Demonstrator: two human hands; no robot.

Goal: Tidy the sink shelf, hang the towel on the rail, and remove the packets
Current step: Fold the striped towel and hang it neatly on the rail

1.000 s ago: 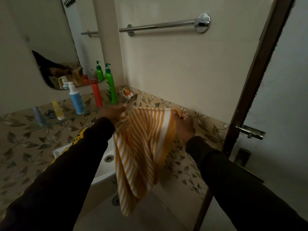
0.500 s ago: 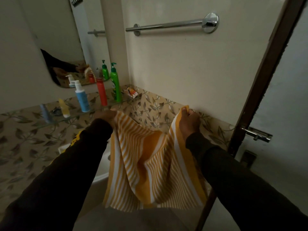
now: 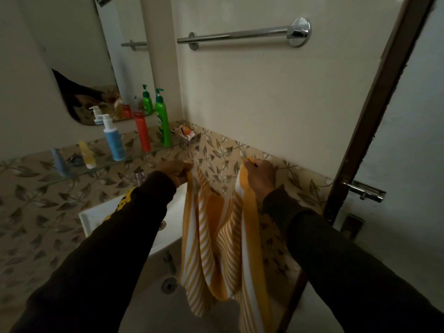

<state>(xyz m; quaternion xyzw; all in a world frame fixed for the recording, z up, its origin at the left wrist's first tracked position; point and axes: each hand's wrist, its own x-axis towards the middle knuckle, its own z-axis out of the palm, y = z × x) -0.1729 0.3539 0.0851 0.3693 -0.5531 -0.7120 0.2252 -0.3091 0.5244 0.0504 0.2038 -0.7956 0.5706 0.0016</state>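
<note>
A yellow and white striped towel [image 3: 221, 239] hangs between my hands over the sink's right side. My left hand [image 3: 176, 171] grips its left top corner and my right hand [image 3: 260, 175] grips its right top corner. The chrome towel rail [image 3: 240, 34] is bare, high on the wall above my hands. On the glass shelf [image 3: 101, 165] stand a green pump bottle [image 3: 163, 118], a red bottle [image 3: 142, 131], a blue pump bottle [image 3: 113, 138], a small yellow bottle [image 3: 87, 155] and a small blue bottle [image 3: 58, 162]. Crumpled packets [image 3: 186, 132] lie at the shelf's right end.
A white sink [image 3: 168, 212] sits below the shelf, its tap [image 3: 139, 177] partly behind my left arm. A mirror [image 3: 96, 68] hangs above the shelf. A dark door frame [image 3: 374, 104] with a metal latch [image 3: 364, 189] stands at the right.
My hands have drawn closer together, so the towel now hangs in folds between them instead of spread wide. The view has tilted slightly.
</note>
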